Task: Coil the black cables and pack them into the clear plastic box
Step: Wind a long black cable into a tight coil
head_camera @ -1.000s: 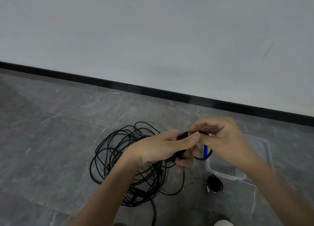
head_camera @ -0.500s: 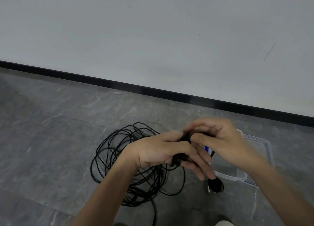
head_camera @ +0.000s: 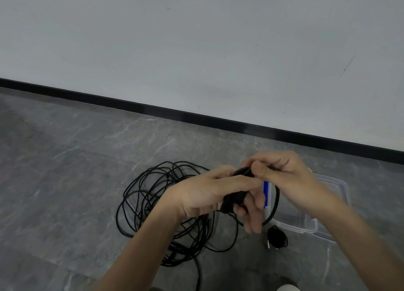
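A loose tangle of black cables (head_camera: 166,205) lies on the grey floor in front of me. Above it my left hand (head_camera: 216,192) grips a small wound bundle of black cable (head_camera: 235,200), its fingers pointing down. My right hand (head_camera: 282,177) pinches the top of that same bundle between thumb and fingers, and a strand of it loops down past the left fingers. The clear plastic box (head_camera: 310,225) with a blue clip sits on the floor to the right, partly hidden by my right hand. A small coiled black cable (head_camera: 277,238) lies on the floor just in front of the box.
A white wall with a black skirting board (head_camera: 196,115) runs across behind the work spot. Grey marbled floor (head_camera: 65,170) spreads to the left. A pale shoe tip (head_camera: 286,288) shows at the bottom edge.
My right hand has shifted its pinch over the top of the bundle and a cable strand now loops lower past my left fingers, which have stretched downward.
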